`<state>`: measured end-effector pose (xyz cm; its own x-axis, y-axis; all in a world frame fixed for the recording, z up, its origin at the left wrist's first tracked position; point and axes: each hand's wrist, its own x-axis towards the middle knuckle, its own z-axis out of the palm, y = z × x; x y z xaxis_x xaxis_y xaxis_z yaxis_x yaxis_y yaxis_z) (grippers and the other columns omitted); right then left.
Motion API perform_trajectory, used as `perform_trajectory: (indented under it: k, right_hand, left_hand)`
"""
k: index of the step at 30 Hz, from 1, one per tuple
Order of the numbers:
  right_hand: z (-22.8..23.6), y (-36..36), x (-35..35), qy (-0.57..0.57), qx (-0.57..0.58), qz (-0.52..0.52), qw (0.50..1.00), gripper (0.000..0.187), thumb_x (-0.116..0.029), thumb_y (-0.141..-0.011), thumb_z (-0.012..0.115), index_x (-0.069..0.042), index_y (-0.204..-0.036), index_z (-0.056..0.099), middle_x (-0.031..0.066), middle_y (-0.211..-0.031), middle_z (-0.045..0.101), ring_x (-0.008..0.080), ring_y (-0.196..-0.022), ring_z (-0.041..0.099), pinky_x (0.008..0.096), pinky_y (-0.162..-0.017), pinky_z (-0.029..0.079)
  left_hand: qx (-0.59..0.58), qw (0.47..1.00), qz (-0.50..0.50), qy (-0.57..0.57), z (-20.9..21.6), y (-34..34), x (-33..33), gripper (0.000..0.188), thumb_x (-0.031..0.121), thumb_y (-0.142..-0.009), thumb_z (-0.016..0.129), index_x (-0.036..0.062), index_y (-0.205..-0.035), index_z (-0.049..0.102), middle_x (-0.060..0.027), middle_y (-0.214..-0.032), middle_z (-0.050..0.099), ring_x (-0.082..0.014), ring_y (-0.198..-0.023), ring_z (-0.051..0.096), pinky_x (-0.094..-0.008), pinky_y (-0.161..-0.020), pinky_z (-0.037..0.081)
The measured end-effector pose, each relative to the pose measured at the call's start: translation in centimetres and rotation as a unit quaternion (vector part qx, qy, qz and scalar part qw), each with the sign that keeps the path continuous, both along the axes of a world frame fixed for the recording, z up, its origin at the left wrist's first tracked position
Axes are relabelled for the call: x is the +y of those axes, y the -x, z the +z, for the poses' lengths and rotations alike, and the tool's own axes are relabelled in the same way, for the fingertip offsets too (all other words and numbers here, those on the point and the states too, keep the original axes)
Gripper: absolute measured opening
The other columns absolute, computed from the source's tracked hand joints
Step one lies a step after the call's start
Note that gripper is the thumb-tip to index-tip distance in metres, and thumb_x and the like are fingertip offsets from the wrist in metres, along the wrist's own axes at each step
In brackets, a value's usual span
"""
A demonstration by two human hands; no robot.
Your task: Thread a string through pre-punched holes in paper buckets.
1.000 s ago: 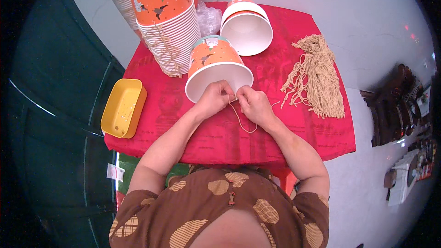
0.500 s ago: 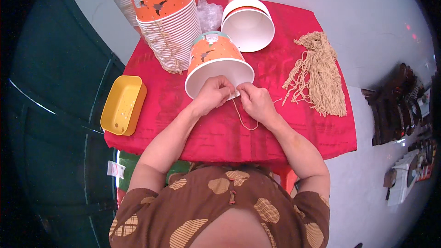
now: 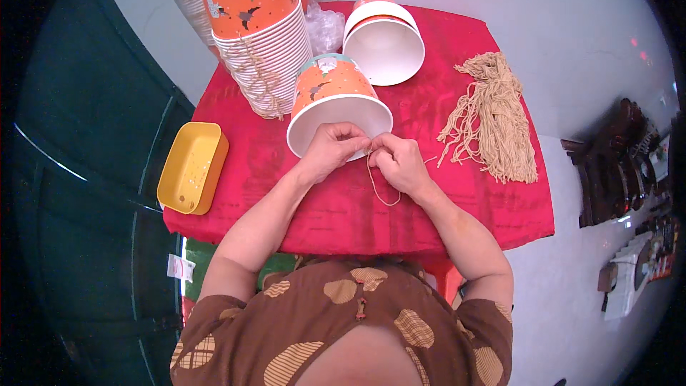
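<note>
An orange paper bucket (image 3: 334, 82) with a white inside lies tipped on the red cloth, its mouth facing me. At the near side of its rim my left hand (image 3: 336, 149) is closed, thumb and fingers pinching a tan string (image 3: 377, 190). My right hand (image 3: 397, 160) is closed on the same string, its fingertips almost touching the left ones. A loop of the string hangs below my fingers onto the cloth, and a short end shows right of the right hand. Whether the string passes through the rim is hidden by my fingertips.
A tall stack of buckets (image 3: 259, 64) with strings hanging on it stands at the back left. More white-lined buckets (image 3: 386, 53) lie behind. A bundle of tan strings (image 3: 498, 118) lies right; a yellow tray (image 3: 170, 175) with small bits sits left on the red tablecloth (image 3: 321, 225).
My fingertips have come closer together at the rim, with the right hand shifted slightly left and its fingers curled further round the string. The bucket stays nearly in place.
</note>
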<state>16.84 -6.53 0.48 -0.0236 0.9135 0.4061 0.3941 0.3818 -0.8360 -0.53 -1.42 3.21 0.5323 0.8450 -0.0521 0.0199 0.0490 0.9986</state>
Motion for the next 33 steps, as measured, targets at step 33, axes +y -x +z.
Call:
perform_trajectory:
  k: [33]
  right_hand:
    - [1.5,-1.0,-0.3,-0.026,-0.096,0.023,0.995,0.014,-0.010,-0.081,0.058,0.001,-0.073,0.057,0.0201,-0.063,0.058,0.0353,-0.056,0.061,0.0427,-0.051,0.047]
  left_hand:
    - [0.192,0.937,0.052,-0.285,-1.7,-0.4,-0.4,0.008,0.007,-0.079,0.065,0.0000,-0.083,0.065,-0.0137,-0.081,0.066,-0.0269,-0.072,0.063,-0.0362,-0.065,0.050]
